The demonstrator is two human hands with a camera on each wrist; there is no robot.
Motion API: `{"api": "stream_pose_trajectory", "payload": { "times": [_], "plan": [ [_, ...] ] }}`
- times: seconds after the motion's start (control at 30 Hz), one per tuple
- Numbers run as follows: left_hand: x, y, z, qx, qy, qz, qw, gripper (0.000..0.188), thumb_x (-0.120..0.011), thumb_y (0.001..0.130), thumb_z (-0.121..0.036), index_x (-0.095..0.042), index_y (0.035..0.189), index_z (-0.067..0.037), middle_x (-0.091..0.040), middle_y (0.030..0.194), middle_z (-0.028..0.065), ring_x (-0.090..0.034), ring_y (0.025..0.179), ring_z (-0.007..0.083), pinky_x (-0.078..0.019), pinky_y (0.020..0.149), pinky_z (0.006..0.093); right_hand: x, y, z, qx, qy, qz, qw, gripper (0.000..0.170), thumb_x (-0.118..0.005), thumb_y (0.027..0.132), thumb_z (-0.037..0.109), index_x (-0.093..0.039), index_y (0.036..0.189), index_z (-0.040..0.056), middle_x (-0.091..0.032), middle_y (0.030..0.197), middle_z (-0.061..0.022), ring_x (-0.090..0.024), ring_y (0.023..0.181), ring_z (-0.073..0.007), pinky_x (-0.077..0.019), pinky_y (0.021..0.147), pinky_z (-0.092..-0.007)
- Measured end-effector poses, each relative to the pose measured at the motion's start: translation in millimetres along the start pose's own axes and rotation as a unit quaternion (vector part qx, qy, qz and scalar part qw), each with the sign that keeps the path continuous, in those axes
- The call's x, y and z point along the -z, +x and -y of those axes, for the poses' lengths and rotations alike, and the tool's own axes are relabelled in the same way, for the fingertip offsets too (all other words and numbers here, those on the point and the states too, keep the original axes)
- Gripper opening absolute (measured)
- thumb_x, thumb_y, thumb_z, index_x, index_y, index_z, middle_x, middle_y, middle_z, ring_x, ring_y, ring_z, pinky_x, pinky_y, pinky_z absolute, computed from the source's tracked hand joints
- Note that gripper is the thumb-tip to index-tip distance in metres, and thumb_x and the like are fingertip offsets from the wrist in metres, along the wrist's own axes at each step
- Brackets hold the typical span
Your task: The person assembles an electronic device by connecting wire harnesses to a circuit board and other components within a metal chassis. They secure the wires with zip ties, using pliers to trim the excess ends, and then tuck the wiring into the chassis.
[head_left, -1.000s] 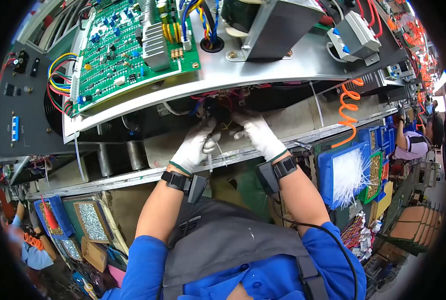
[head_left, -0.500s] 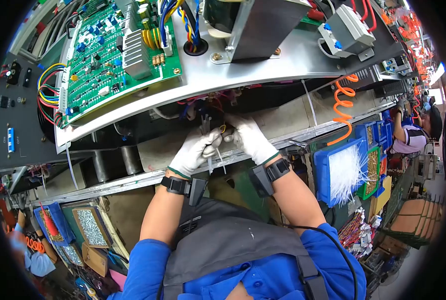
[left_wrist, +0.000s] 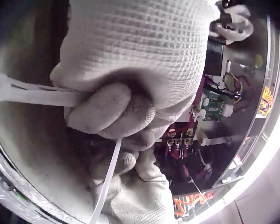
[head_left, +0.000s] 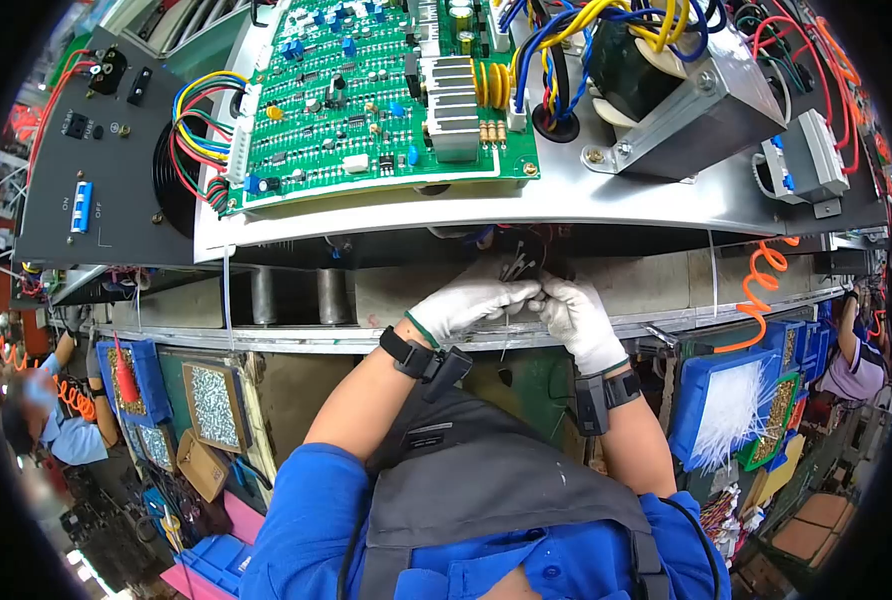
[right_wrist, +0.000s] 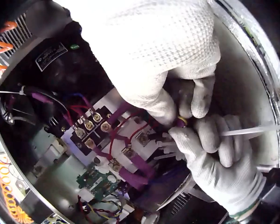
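White-gloved, my left hand (head_left: 471,305) holds a bundle of white cable ties (right_wrist: 170,148) in its curled fingers, their heads poking out past the thumb and their tails (left_wrist: 42,95) trailing from the other side. A single white strip (left_wrist: 107,182) hangs below the fingers in the left wrist view. My right hand (head_left: 578,320), also gloved, meets the left fingertip to fingertip. Between them shows a short yellow wire (right_wrist: 182,121), pinched by the right fingers and largely hidden by both gloves. Both hands are at the front opening below the metal chassis plate (head_left: 606,205).
Above sits a green circuit board (head_left: 366,150) beside a metal bracket. Inside the cabinet are screw terminals (right_wrist: 89,125) with red and purple leads. A blue bin of white ties (head_left: 721,410), an orange coiled hose (head_left: 761,290) and a screw box (head_left: 216,405) flank the bench.
The hands have come back from under the chassis and together, the yellow wire now mostly covered by fingers. The head view has swung, shifting the chassis rightward.
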State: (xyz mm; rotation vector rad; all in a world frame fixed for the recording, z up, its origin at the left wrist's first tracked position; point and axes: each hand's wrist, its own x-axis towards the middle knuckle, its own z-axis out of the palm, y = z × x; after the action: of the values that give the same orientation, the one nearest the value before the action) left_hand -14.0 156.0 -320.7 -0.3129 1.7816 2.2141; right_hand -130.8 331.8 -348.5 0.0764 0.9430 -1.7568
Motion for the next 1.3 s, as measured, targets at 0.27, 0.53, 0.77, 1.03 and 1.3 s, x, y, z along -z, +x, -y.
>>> {"api": "stream_pose_trajectory", "payload": {
  "times": [0.27,0.53,0.77,1.03,1.3],
  "plan": [
    [-32.4,-1.0,-15.0,-0.064,-0.149,-0.136,0.977,0.026,-0.053,0.097,-0.031,-0.06,0.102,-0.006,-0.055,0.078,-0.0045,-0.038,0.058,0.0008,-0.03,0.049,0.0152,-33.5,-17.7,8.9,0.077,0.052,-0.02,0.995,0.025,-0.056,0.088,-0.001,-0.05,0.113,-0.0027,-0.062,0.093,-0.0118,-0.063,0.073,-0.0175,-0.0511,0.056,-0.0219],
    [-32.3,4.0,-38.3,-0.02,-0.175,-0.123,0.977,0.02,-0.059,0.093,-0.026,-0.055,0.083,-0.009,-0.047,0.064,-0.0062,-0.036,0.05,0.0004,-0.0238,0.041,0.0179,-30.4,-4.2,19.0,0.073,-0.002,0.059,0.996,0.019,-0.057,0.09,0.001,-0.055,0.109,-0.0006,-0.061,0.09,-0.0082,-0.059,0.073,-0.0129,-0.0493,0.066,-0.0253],
    [-12.9,13.3,-31.6,-0.005,-0.115,-0.07,0.991,0.017,-0.06,0.09,-0.021,-0.058,0.084,-0.005,-0.048,0.063,-0.0045,-0.032,0.046,0.0018,-0.022,0.04,0.02,-17.6,1.5,21.1,0.043,0.009,0.061,0.997,0.026,-0.054,0.091,0.002,-0.052,0.117,-0.0012,-0.061,0.099,-0.0116,-0.06,0.08,-0.0163,-0.052,0.072,-0.0281],
    [-21.6,33.8,6.1,-0.231,0.386,-0.336,0.827,0.02,-0.063,0.084,-0.018,-0.059,0.093,-0.001,-0.057,0.073,0.0111,-0.058,0.071,0.0233,-0.0469,0.062,0.0372,-28.8,-22.0,7.0,0.069,-0.325,-0.075,0.94,0.029,-0.068,0.086,0.01,-0.054,0.11,-0.0009,-0.064,0.094,-0.0095,-0.064,0.08,-0.0137,-0.0526,0.071,-0.0257],
    [-76.4,-18.2,-16.3,-0.036,0.167,-0.326,0.93,0.015,-0.066,0.082,-0.012,-0.059,0.091,-0.003,-0.059,0.069,0.0019,-0.052,0.06,0.0125,-0.0455,0.056,0.0301,-25.1,-34.7,7.2,0.049,-0.199,-0.061,0.977,0.03,-0.064,0.09,0.021,-0.051,0.106,-0.0016,-0.062,0.092,-0.0072,-0.063,0.077,-0.0135,-0.0534,0.068,-0.026]
  ]
}}
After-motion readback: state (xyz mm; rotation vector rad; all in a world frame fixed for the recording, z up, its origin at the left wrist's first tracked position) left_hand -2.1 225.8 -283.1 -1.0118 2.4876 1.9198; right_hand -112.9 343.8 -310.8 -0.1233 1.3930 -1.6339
